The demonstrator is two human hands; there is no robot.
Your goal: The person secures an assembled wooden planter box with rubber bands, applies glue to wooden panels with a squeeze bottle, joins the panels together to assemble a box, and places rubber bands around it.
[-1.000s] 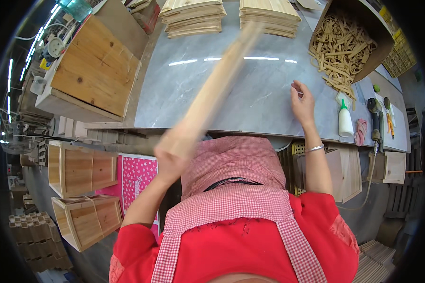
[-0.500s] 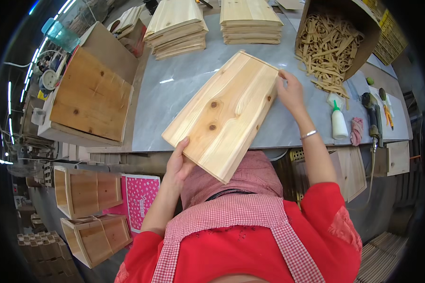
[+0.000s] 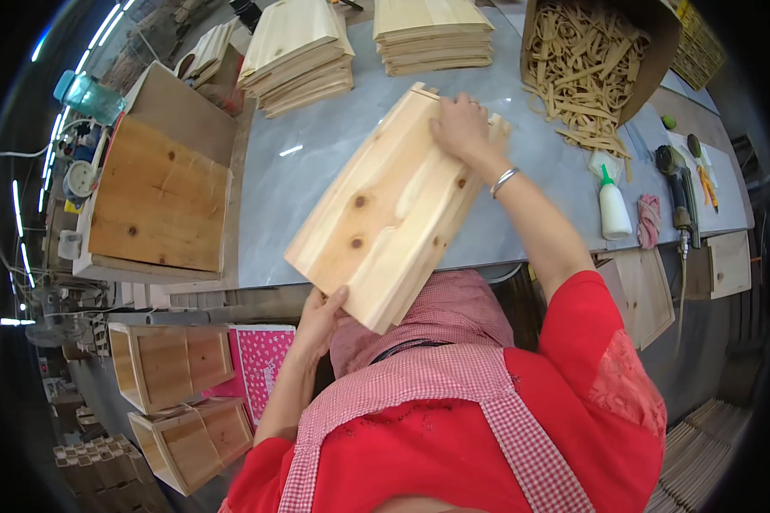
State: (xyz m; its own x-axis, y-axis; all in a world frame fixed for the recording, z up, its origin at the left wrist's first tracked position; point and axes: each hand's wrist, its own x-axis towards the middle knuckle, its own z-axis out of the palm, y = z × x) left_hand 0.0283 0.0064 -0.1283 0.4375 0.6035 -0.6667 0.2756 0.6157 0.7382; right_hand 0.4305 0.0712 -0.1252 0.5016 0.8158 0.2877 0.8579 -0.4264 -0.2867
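A tapered wooden panel [image 3: 376,214] with dark knots tilts across the front of the table, its near end over my lap. A stepped edge shows along its right side and near end, as if a second board lies under it; I cannot tell for sure. My left hand [image 3: 318,321] is closed on the near left corner, thumb on top. At the far end my right hand [image 3: 462,128], with a silver bangle at the wrist, grips the edge, fingers curled over it. Two stacks of similar panels, the left stack [image 3: 298,81] and the right stack [image 3: 434,43], stand beyond.
A wooden box [image 3: 158,197] stands at the table's left. An open carton [image 3: 650,51] spills tan bands [image 3: 582,73] at the far right. Nearby lie a glue bottle [image 3: 613,209], a pink cloth [image 3: 648,221] and an air tool [image 3: 681,201]. Wooden boxes [image 3: 171,363] sit lower left.
My right hand has moved left along the far end of the panel and now reaches over it. The panel has shifted slightly left, and a stepped edge has come into sight. The view has shifted too.
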